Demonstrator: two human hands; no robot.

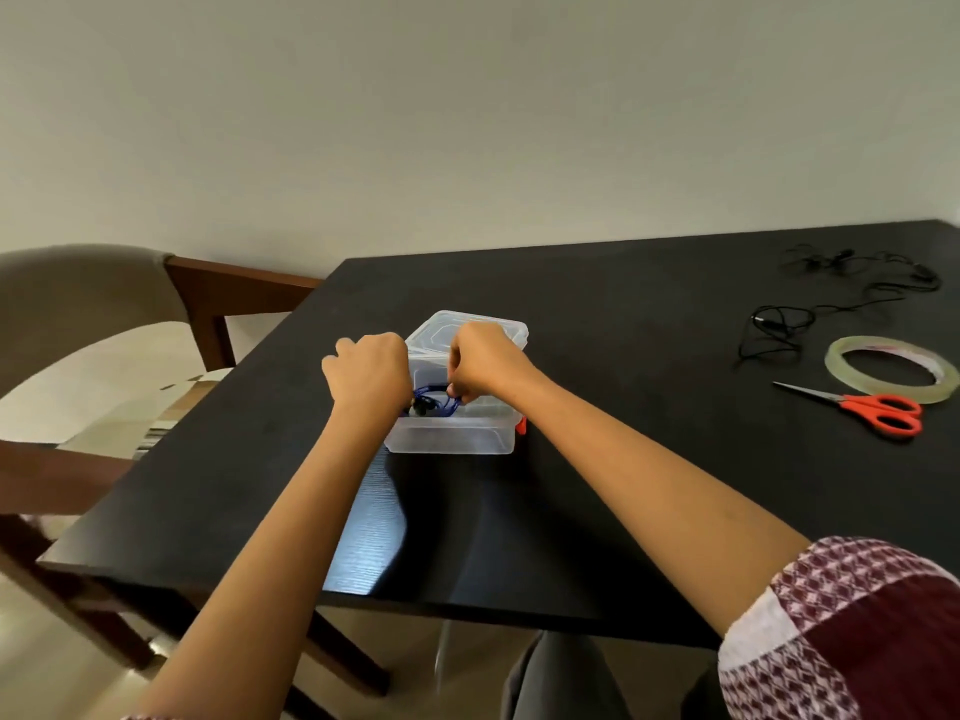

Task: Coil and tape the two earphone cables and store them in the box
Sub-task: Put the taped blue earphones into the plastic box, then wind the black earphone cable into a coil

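A clear plastic box (451, 439) stands open on the black table (597, 485), its lid (441, 324) tipped up behind. Over the box both hands hold a coiled blue earphone cable (435, 402) with dark earbuds. My left hand (370, 371) grips the coil's left side, fingers curled under and hidden. My right hand (485, 363) pinches the coil's right side. A second, black earphone cable (826, 304) lies loose and uncoiled at the far right of the table. A roll of clear tape (891, 368) lies near it.
Red-handled scissors (872, 410) lie in front of the tape roll. A red latch (521, 425) shows on the box's right side. A beige chair with a wooden frame (104, 314) stands to the left of the table.
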